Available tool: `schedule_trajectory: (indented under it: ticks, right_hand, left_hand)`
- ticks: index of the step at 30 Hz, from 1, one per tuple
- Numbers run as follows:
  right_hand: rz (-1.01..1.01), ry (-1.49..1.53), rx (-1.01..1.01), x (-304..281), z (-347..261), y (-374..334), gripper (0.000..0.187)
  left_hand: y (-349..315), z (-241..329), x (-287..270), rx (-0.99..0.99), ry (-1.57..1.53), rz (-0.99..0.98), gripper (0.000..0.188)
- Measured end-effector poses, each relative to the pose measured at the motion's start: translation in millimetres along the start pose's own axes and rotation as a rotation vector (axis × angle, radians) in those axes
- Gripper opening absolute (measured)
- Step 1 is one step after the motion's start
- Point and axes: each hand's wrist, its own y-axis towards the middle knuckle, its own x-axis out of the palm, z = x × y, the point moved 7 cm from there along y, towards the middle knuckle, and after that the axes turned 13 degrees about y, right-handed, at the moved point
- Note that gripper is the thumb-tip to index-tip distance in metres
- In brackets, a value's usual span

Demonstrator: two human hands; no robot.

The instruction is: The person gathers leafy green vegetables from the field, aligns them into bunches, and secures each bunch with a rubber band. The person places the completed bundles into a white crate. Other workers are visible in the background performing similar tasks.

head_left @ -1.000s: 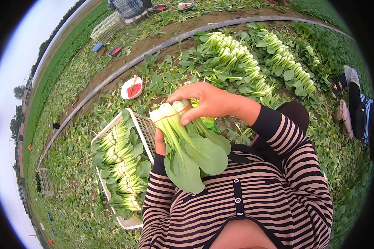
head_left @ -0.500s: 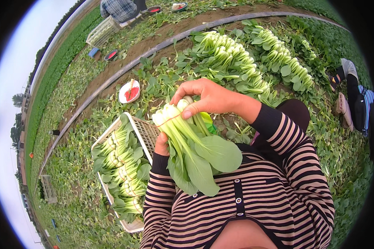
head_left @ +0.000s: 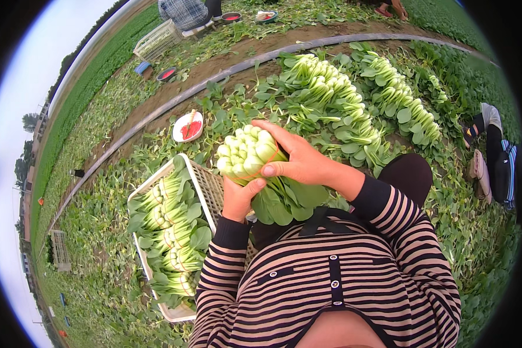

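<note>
A bunch of bok choy (head_left: 248,152), tied with a red band, is held between both hands in front of my chest. Its pale stem ends face up and away from me, while the green leaves hang toward my lap. My left hand (head_left: 239,197) wraps the bunch from below left, its thumb against the stems. Across the right side lies my right hand (head_left: 298,159), fingers curled over the far edge and thumb pressed near the band. To the left stands a cream plastic crate (head_left: 206,194) with banded bok choy bunches (head_left: 171,232) lined up inside.
Ahead lies a white bowl (head_left: 188,127) with red bands and a stick. Rows of bok choy (head_left: 330,87) lie on the leaf-strewn ground at front right. A grey hose (head_left: 243,64) curves across. Another person (head_left: 182,14) sits far off beside a crate (head_left: 156,40).
The bunch has been tipped so its stem ends turn up into view. My right hand has moved from the stem tops to its right side; my left thumb now shows on the front.
</note>
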Motion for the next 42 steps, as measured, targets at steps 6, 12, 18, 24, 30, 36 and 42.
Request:
schedule_trajectory:
  ticks: [6, 12, 18, 24, 30, 36, 42]
  right_hand:
    - [-0.160, -0.057, -0.112, 7.6, -8.1, -4.7, 0.105]
    - [-0.019, 0.307, -0.110, 20.3, -7.8, 1.9, 0.110]
    - [0.158, 0.400, -0.067, 16.0, 9.4, -13.5, 0.078]
    - [0.096, 0.354, -0.012, 36.9, 15.3, -4.3, 0.080]
    - [-0.277, -0.088, 0.010, 70.2, 6.8, 7.9, 0.108]
    - [-0.470, -0.068, 0.275, 112.4, 41.4, -20.7, 0.096]
    - [-0.554, -0.013, 0.316, 156.4, 57.5, -29.3, 0.083]
  left_hand:
    - [-13.6, 2.4, -3.4, 0.026, 0.076, 0.045, 0.106]
    - [-29.3, 22.8, 13.0, 0.249, 0.365, 0.123, 0.126]
    - [-43.2, 0.5, 23.2, 0.228, 0.301, 0.155, 0.125]
    - [-57.3, -1.1, 7.7, 0.236, 0.246, 0.228, 0.128]
    - [-87.0, 4.4, -39.1, 0.100, -0.044, 0.325, 0.114]
    - [-139.8, 16.0, -69.7, 0.047, 0.058, 0.446, 0.100]
    - [-198.3, -15.0, -83.0, -0.204, -0.224, 0.484, 0.087]
